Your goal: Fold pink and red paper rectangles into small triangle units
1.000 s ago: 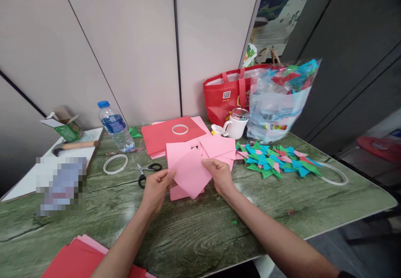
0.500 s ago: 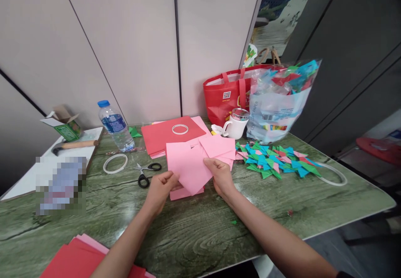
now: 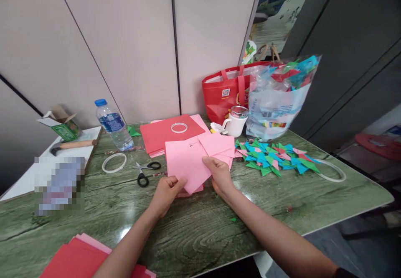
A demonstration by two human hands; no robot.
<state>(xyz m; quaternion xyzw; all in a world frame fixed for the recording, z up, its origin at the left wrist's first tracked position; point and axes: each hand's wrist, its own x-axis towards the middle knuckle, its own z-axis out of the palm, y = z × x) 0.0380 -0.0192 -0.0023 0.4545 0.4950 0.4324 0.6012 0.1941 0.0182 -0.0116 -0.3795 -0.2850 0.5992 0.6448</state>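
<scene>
Between my hands is a sheet of pink paper (image 3: pixel 191 165), tilted with one corner toward me, above other pink sheets. My left hand (image 3: pixel 169 191) pinches its lower left edge between thumb and fingers. At its right edge, my right hand (image 3: pixel 220 175) grips with the thumb on top. Smaller pink pieces (image 3: pixel 217 144) lie just beyond my right hand. To the left of the sheet are black-handled scissors (image 3: pixel 144 172), blades apart. Behind it, a roll of tape (image 3: pixel 179 128) rests on a stack of red paper (image 3: pixel 156 133).
Folded paper pieces (image 3: pixel 272 156) lie right, by a white ring (image 3: pixel 332 171). A white mug (image 3: pixel 235 123), red bag (image 3: pixel 216 94) and plastic bag (image 3: pixel 266 115) stand behind. Left are a water bottle (image 3: pixel 114 125), tape roll (image 3: pixel 114 163) and hammer (image 3: pixel 77 144); red sheets (image 3: pixel 75 259) lie in front.
My left hand has shifted right along the sheet's lower edge, its thumb now further over the paper. My right hand keeps its grip. The view has moved slightly.
</scene>
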